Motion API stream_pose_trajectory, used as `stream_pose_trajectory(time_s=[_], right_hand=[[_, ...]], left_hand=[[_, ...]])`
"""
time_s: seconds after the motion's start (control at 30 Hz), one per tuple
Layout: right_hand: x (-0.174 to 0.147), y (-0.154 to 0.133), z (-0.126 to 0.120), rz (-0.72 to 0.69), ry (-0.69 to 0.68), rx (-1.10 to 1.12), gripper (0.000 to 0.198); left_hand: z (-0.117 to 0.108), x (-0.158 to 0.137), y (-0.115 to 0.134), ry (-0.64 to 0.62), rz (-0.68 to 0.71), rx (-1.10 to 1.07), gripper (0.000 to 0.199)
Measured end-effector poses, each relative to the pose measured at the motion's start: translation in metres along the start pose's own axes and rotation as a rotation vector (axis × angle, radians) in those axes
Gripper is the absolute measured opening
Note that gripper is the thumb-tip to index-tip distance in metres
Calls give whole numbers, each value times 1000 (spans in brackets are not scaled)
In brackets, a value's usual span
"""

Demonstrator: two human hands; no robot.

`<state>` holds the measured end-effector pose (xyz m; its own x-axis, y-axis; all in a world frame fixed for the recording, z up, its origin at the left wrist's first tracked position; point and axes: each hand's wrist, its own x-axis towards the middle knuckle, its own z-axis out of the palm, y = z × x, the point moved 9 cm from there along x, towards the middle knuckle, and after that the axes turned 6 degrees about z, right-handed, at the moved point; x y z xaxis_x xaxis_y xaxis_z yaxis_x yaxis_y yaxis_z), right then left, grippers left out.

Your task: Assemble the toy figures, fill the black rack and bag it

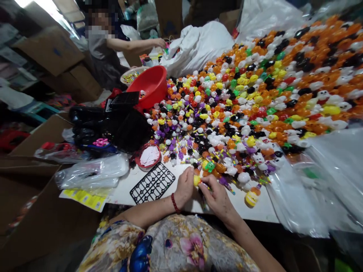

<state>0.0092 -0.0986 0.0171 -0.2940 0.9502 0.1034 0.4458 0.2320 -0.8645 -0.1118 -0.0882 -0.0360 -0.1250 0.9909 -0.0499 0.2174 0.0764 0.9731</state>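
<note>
floral clothing (pixel 181 245) sits closest; left hand (pixel 185 187) and right hand (pixel 217 196) pinch one yellow plastic piece (pixel 196 180), seemingly mid-work, with a vast toy heap (pixel 255 100) left loose.

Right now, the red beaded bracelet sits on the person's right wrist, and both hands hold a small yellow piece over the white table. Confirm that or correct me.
Wrong wrist: the head view shows the red beaded bracelet on the person's left one. The left hand and right hand do hold a small yellow piece over the white table.

A turquoise stool (pixel 42 112) stands near cardboard boxes (pixel 52 51).
</note>
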Motion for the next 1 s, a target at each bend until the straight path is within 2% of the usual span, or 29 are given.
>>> stream_pose_trajectory(time_s=[0.07,0.13,0.17,0.23,0.33,0.4,0.43,0.5,0.57,0.63,0.7,0.77,0.8,0.9,0.93,0.97,1.0], right_hand=[[3,2,-1,3,-13,23,22],[9,6,-13,-7,-1,32,26],[13,9,-25,-14,45,17,27],[21,11,-64,-48,239,-80,29],[24,6,-116,-132,566,-383,33],[25,1,-124,-198,641,-536,35],[26,-1,-120,-227,628,-562,35],[27,-2,-101,-285,555,-542,33],[27,-4,-73,-327,462,-503,31],[25,-7,-48,-363,390,-472,33],[24,-10,-27,-399,338,-457,40],[26,-13,-15,-428,321,-464,48],[28,-14,-11,-436,323,-475,52],[34,-16,-5,-473,341,-480,57],[36,-15,-3,-481,326,-465,56],[37,-14,0,-478,302,-443,56],[38,-11,2,-464,274,-420,55]], left_hand=[[3,-1,1,-16,13,-20,52],[4,5,9,-76,61,-36,52],[2,10,15,-101,94,-26,51],[-14,28,28,-95,160,62,43],[-63,70,43,111,215,361,21],[-97,100,56,283,256,584,18],[-110,115,60,334,268,686,25],[-124,144,62,347,243,852,36],[-130,163,58,308,192,946,30],[-128,167,57,291,191,954,22],[-117,153,61,293,268,873,18],[-95,126,63,220,357,716,16],[-80,112,62,128,374,619,15],[-28,72,60,-281,373,329,19],[-20,66,63,-355,371,275,22],[-20,67,67,-366,369,265,25],[-29,77,71,-312,364,303,28]])
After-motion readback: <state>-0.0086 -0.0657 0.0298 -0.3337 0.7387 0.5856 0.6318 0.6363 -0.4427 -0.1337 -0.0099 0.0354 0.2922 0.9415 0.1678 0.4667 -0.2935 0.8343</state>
